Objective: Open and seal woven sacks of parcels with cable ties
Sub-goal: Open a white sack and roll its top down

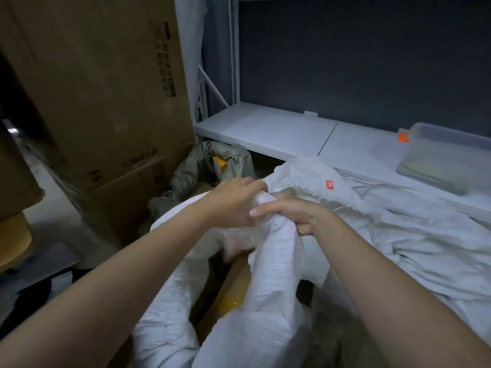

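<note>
Gathering the sack point(276, 261) mouth, floor-standing before the shelf point(265, 128) front edge: left hand point(233, 200) gripping bunched fabric, right hand point(295, 213) clenching the neck. Probably closing step; next needing a cable tie, none visible.

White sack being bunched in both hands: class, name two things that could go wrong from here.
1. The left hand and right hand grip only part of the white sack; an opening below shows parcels, which may stay unsealed.
2. No cable tie is visible, so releasing a hand could loosen the bunch.
</note>
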A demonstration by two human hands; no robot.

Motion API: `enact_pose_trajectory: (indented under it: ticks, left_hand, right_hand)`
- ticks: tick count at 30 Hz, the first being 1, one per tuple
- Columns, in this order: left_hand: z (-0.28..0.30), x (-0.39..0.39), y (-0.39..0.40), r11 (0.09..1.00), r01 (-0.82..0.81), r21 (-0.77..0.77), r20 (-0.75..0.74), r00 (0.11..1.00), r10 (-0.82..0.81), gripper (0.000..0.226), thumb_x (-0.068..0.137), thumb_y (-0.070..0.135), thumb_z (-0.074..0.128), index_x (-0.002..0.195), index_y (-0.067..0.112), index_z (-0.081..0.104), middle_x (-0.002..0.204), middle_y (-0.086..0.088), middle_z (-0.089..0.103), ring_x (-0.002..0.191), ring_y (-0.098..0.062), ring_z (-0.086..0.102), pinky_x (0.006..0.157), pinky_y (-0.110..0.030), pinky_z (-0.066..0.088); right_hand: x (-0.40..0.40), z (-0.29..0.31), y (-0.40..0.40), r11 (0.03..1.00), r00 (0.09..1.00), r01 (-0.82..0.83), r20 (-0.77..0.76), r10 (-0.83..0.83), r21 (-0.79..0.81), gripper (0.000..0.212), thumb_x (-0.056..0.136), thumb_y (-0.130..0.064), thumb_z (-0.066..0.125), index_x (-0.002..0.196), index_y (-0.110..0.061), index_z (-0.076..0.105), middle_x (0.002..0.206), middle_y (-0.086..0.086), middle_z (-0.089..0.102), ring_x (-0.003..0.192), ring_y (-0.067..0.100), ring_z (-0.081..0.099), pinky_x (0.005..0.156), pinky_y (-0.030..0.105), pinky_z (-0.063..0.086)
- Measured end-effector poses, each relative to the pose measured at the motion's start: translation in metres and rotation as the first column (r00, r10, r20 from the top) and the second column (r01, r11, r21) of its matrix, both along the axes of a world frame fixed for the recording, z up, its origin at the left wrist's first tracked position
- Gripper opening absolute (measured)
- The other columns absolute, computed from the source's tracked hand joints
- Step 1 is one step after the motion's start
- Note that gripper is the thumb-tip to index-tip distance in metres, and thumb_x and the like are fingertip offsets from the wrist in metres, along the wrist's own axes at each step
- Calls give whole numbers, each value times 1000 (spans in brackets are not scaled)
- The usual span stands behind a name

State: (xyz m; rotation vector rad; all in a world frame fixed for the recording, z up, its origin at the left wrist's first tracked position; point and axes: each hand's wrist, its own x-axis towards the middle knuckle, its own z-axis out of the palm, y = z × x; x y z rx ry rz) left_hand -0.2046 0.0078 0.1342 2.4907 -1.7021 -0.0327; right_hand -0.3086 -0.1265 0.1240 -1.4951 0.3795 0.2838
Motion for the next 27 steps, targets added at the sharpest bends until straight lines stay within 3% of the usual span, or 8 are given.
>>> enact_pose_trajectory:
  ticks: [3,5,9,13,16,19,23,27]
  left_hand:
    - [2,2,-12,989,-135,-60,158,977,143,17,90,26,53,100,15,46,100,-6,60,93,-29,58,67,-35,40]
    - [2,15,-17,957,-287,-52,40,957,289,10,92,22,49,84,17,47,96,-7,61,89,-28,59,69,-35,42]
    - [3,24,-22,944,-324,55,-3,946,325,25,87,27,61,107,15,51,112,-9,57,99,-28,56,74,-35,43]
    - [-5,0,-21,994,106,20,235,966,-108,59,80,36,69,129,18,41,118,-4,47,108,-23,47,84,-33,38]
    - [4,-3,-35,993,-30,117,246,969,0,33,90,41,55,112,17,47,106,-5,61,98,-28,60,66,-32,36]
    - [15,9,-48,987,-121,107,272,958,88,28,91,41,54,105,17,55,105,-5,63,97,-27,60,67,-32,36]
    - [13,12,-44,974,-194,113,119,976,181,45,83,44,65,115,17,50,114,-4,57,107,-26,55,76,-34,41]
    - [4,-8,-40,997,78,18,39,996,-79,60,79,38,69,128,19,40,120,0,46,110,-19,44,84,-31,36]
  right_hand:
    - [4,-6,-6,781,990,115,132,-42,-614,39,64,-23,79,95,-14,59,86,2,63,75,16,59,70,30,49]
    - [1,-18,-3,638,957,260,280,-72,-725,23,73,-20,71,83,-18,50,74,-3,48,63,12,44,58,27,36]
    - [1,-25,-2,962,972,223,113,-207,-158,17,89,-29,67,97,-14,65,92,2,69,88,17,65,85,30,53]
    - [-2,-6,-20,960,998,15,-60,2,279,40,74,-32,77,104,-5,71,104,17,67,102,29,61,109,43,36]
    - [-5,-4,-24,995,1000,-15,10,17,-99,50,68,-26,83,113,-12,67,111,6,69,105,21,64,105,39,44]
    - [-10,-14,-19,813,983,172,155,-102,-557,49,69,-28,83,111,-20,60,106,-3,66,98,14,63,89,34,52]
    - [-9,-25,-27,895,917,394,156,-368,-209,48,70,-19,82,113,-14,62,110,13,68,101,28,66,90,42,52]
    - [-12,-5,-37,986,994,109,-13,-108,129,58,72,-12,77,126,-7,55,106,16,69,99,28,67,90,40,54]
